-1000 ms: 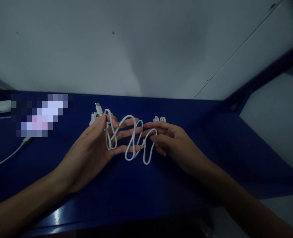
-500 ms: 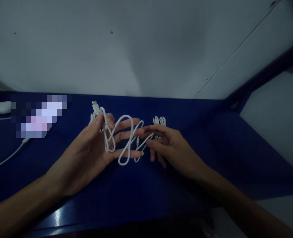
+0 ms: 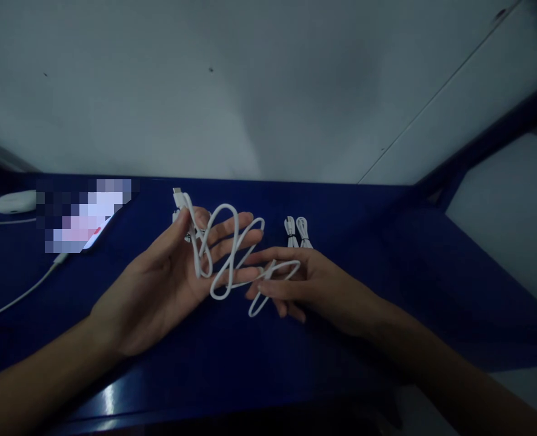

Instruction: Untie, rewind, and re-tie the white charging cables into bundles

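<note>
A white USB cable point(image 3: 234, 239) lies in loose loops across the spread fingers of my left hand point(image 3: 154, 284). The left thumb and forefinger pinch it just below its metal plug, which points up. My right hand point(image 3: 314, 281) grips a further loop of the same cable between thumb and fingers, beside the left fingertips. The cable's other end is partly hidden at the right fingers. Behind my left hand, more white cables point(image 3: 176, 215) show in part.
Two bundled white cables point(image 3: 296, 230) with dark ties lie beyond my right hand on the blue table point(image 3: 196, 387). At left are a phone point(image 3: 100, 233), blurred over, with a charging cord point(image 3: 27, 293), and a white rounded device point(image 3: 14, 201). A pale wall point(image 3: 159, 109) rises behind the table.
My right hand has moved slightly down, closing on the cable's free loop and pulling it lower. My left hand keeps its hold. The view has shifted slightly.
</note>
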Tool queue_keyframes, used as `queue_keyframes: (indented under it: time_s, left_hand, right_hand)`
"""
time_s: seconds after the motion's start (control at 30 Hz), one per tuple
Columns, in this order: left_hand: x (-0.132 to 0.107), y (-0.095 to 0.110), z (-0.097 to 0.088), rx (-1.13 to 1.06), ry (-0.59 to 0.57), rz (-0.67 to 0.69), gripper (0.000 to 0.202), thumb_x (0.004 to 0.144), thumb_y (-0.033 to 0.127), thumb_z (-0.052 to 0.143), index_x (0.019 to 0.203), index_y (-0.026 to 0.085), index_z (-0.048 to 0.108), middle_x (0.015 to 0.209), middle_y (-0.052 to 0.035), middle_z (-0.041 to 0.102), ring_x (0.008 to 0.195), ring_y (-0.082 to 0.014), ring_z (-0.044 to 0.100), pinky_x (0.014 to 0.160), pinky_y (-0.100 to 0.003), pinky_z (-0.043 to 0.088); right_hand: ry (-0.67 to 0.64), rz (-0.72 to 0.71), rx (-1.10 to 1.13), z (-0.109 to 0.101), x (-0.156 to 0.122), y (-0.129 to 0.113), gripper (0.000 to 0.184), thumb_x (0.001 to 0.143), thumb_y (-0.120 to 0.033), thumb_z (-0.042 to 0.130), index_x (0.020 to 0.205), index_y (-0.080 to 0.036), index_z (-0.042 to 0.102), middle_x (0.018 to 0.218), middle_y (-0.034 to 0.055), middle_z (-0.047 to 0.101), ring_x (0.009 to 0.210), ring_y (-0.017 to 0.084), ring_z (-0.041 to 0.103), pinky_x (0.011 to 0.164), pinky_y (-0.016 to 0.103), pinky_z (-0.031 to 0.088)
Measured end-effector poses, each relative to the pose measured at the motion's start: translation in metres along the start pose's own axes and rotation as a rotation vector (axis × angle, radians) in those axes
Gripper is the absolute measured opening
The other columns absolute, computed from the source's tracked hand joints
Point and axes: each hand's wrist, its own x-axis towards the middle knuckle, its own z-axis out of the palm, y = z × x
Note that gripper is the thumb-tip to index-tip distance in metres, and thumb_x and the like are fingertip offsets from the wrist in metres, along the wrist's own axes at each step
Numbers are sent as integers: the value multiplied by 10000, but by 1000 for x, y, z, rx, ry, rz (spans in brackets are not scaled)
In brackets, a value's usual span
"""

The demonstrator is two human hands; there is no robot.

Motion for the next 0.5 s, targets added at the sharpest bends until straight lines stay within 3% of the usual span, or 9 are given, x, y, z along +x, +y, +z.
queue_keyframes:
  time_s: [0.13, 0.3, 0.5]
  left_hand:
    - [2, -3, 2, 13, 21, 36, 187, 1106, 376, 690, 1002, 256, 790, 1307, -35, 836, 1451, -334, 676, 1095, -450, 681]
    - [4, -7, -1, 63, 119, 67, 289, 1157, 392, 582, 997, 244, 772, 1304, -35, 830, 1476, -315, 655, 1250, -475, 556]
    - [5, -9, -8, 131, 115, 46, 288, 1129, 463, 612, 993, 266, 772, 1362, -25, 806, 1506, -349, 620, 1212, -478, 577]
  right_hand:
    - [114, -70, 62, -3, 0, 1, 414, 899, -312, 952, 1283, -239, 816, 927, 31, 839, 586, 78, 603, 485, 176, 458]
    - [104, -153, 84, -5, -1, -1, 362, 917, -354, 934, 1249, -244, 838, 1230, 83, 827, 670, 90, 611, 538, 210, 521]
    - [280, -248, -53, 0, 2, 2, 267, 933, -405, 909, 1121, -219, 869, 912, 44, 810, 589, 99, 562, 474, 220, 458]
